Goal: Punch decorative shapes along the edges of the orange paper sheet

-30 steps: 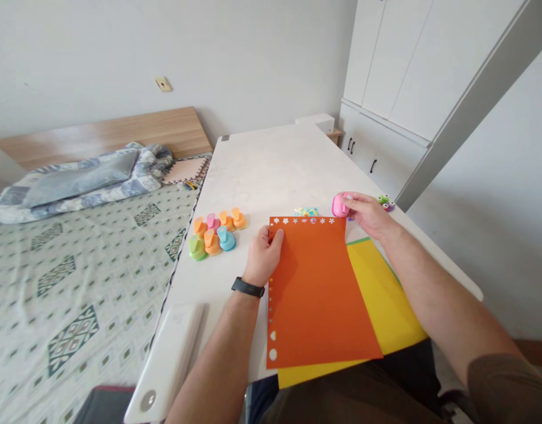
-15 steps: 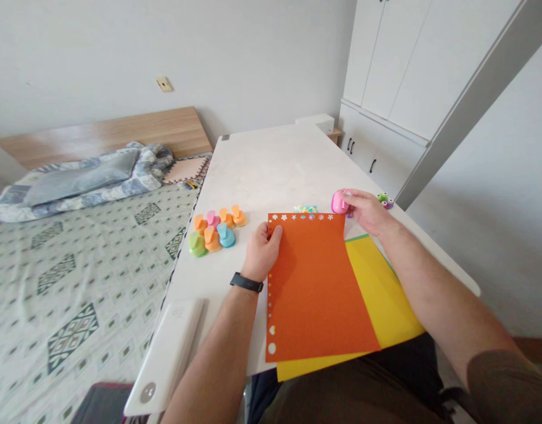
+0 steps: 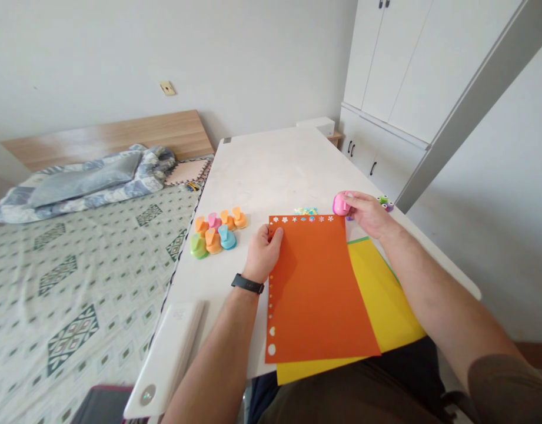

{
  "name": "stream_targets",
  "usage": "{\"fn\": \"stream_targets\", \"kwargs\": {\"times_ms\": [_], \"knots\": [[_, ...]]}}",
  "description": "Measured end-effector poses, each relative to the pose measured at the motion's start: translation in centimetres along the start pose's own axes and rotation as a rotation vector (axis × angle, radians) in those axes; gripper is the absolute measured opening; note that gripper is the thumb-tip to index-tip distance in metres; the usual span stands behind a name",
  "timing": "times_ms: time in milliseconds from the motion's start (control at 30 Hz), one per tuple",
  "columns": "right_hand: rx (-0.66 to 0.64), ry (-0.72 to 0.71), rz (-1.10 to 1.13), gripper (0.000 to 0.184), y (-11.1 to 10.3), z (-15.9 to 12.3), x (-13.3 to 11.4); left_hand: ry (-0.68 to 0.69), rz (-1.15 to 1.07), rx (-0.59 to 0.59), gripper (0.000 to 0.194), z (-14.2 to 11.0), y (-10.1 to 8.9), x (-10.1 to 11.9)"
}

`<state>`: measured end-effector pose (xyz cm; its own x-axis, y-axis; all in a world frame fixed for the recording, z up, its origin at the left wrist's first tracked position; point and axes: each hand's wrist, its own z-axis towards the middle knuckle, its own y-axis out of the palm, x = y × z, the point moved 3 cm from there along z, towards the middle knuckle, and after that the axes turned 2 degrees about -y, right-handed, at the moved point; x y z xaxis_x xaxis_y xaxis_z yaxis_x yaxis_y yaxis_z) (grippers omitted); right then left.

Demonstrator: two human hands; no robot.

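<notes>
An orange paper sheet (image 3: 317,288) lies on the white table (image 3: 266,171), with small punched shapes along its far edge and holes down its left edge. My left hand (image 3: 262,253) pinches the sheet's far left corner, thumb on top. At the sheet's far right corner, my right hand (image 3: 370,215) is closed around a pink craft punch (image 3: 340,204). A yellow sheet (image 3: 385,300) lies under the orange one, with a green edge showing beneath it.
Several small punches (image 3: 215,231) in orange, pink, green and blue sit left of the sheet. A little pile of paper cut-outs (image 3: 306,211) lies beyond it. Two more punches (image 3: 386,203) stand at the right edge. A white device (image 3: 169,359) lies near left. A bed (image 3: 76,265) adjoins the table.
Both hands keep their grips. The orange sheet shifted slightly on the table; otherwise only the view moved a little.
</notes>
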<state>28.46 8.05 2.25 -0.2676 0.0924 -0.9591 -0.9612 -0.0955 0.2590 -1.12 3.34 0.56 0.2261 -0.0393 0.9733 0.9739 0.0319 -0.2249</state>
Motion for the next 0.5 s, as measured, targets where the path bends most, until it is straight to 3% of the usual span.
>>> {"fn": "stream_targets", "kwargs": {"times_ms": [267, 500], "knots": [[0.007, 0.011, -0.037, 0.019, -0.2, 0.1, 0.9, 0.011, 0.004, 0.027, 0.027, 0.0, -0.2, 0.3], [-0.008, 0.046, -0.064, 0.027, -0.2, 0.1, 1.6, 0.011, -0.009, 0.029, 0.025, 0.0, -0.3, 0.5]]}}
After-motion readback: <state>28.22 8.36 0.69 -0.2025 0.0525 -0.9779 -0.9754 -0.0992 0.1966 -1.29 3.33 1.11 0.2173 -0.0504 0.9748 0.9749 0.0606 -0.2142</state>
